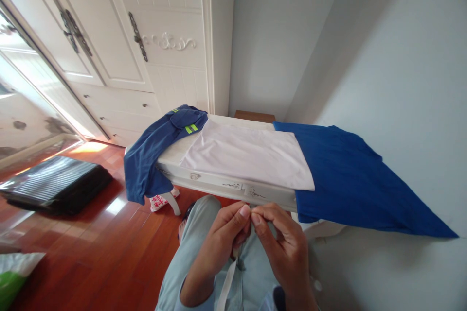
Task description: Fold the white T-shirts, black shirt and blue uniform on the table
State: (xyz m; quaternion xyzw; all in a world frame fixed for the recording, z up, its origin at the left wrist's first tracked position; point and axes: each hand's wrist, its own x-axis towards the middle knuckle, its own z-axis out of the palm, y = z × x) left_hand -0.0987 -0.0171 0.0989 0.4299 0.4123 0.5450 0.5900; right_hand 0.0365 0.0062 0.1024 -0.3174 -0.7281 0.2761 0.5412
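Above my lap, my left hand and my right hand meet fingertip to fingertip, both pinched closed. Whatever is between the fingertips is too small to make out. A pale strap or ribbon hangs below my left hand over my grey-green trousers. Just beyond the hands, a white cloth lies spread on a white table, hanging slightly over its front edge. A bright blue cloth drapes over the right end, and a dark blue garment with yellow-green strips hangs over the left end.
White wardrobe doors stand behind the table at the left. A ribbed black case lies on the red wooden floor. A green and white bag is at the lower left. The pale wall rises at the right.
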